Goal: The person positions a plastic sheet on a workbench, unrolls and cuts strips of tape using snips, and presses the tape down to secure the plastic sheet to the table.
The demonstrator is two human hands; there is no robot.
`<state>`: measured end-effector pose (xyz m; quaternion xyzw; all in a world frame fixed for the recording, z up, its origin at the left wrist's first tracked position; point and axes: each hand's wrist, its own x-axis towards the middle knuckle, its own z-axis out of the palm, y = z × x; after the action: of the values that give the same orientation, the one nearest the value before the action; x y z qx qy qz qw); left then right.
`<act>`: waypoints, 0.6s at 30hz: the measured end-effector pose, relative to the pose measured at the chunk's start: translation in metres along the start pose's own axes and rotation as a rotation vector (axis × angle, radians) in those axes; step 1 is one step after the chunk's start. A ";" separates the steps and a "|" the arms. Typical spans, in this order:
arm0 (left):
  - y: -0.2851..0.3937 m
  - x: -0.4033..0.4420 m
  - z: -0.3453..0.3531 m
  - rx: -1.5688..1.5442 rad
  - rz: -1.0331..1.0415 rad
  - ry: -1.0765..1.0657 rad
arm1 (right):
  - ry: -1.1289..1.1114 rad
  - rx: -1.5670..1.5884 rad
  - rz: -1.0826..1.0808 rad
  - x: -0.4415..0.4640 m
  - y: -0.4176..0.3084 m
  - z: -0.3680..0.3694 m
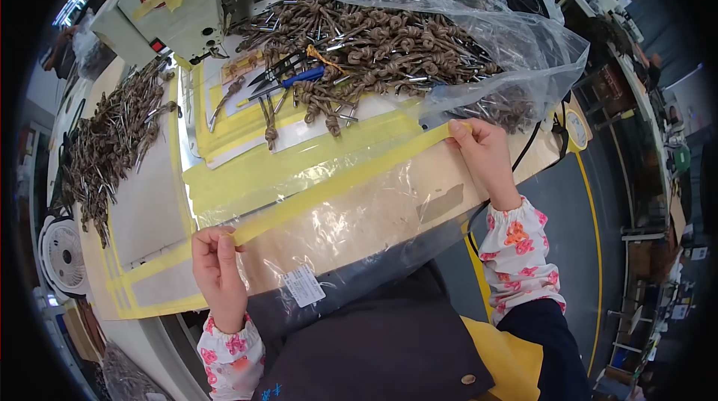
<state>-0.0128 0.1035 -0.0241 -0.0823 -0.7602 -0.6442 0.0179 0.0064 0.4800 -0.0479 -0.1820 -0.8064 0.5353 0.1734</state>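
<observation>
A long strip of yellow tape (351,171) stretches between my hands, slanting up from left to right. My left hand (219,266) pinches its lower left end, and my right hand (484,153) pinches the upper right end between thumb and fingers. A clear plastic sheet or bag (374,210) lies along the tape and hangs over the table's front edge; whether the tape is stuck to it I cannot tell. A white printed label (304,286) sits on that plastic, near my left hand.
Brown knotted cords with metal tips (389,50) spill from a large clear bag (523,50). More cords (120,139) lie at left. Blue-handled snips (299,78) rest among them. A sewing machine (161,8) stands behind, and a white fan (63,255) at left.
</observation>
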 end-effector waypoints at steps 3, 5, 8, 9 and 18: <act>0.002 0.020 0.004 0.063 0.060 0.018 | 0.019 0.009 0.016 0.000 0.000 0.001; -0.010 0.032 0.006 0.083 0.073 0.037 | 0.028 0.009 0.036 0.001 -0.002 0.003; -0.034 0.039 0.011 0.154 0.098 0.079 | 0.041 -0.033 0.062 0.004 -0.008 0.005; -0.035 0.039 0.013 0.211 0.103 0.119 | 0.038 -0.069 0.061 0.006 -0.009 0.004; -0.036 0.045 0.014 0.252 0.054 0.140 | -0.064 -0.184 0.076 0.019 -0.015 0.000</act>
<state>-0.0612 0.1167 -0.0557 -0.0547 -0.8294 -0.5472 0.0986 -0.0118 0.4833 -0.0328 -0.2102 -0.8498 0.4709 0.1096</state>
